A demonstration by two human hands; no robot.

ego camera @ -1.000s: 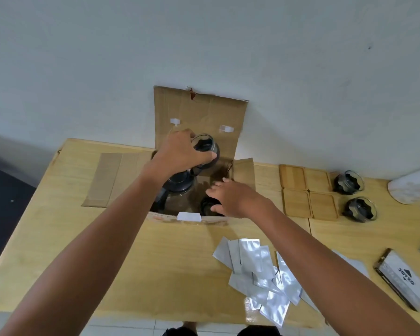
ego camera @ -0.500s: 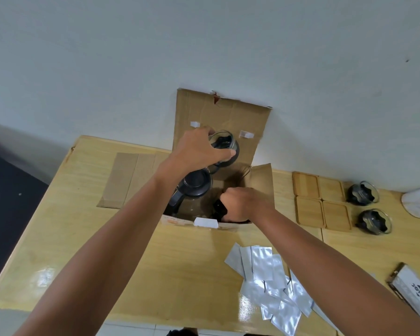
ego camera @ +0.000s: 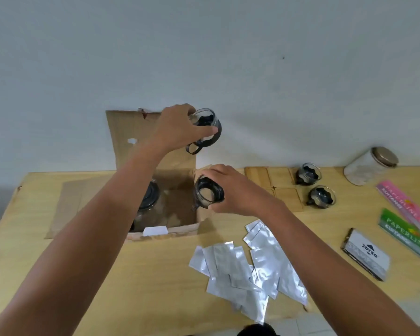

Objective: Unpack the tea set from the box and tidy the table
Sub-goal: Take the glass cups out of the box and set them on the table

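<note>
An open cardboard box sits on the wooden table against the wall. My left hand holds a glass cup with a black handle in the air above the box's back flap. My right hand grips a second glass cup over the box's right edge. A glass teapot with a black lid stands inside the box, partly hidden by my left forearm. Two more cups, one behind the other, stand to the right beside several wooden coasters.
Several silver foil pouches lie scattered in front of the box. A lidded glass jar lies at the back right. A pink pack, a green pack and a small white box lie along the right side.
Both hands have risen with their cups: the left cup is lifted higher above the box, and the right hand has pulled its cup out of the box to the right edge.
</note>
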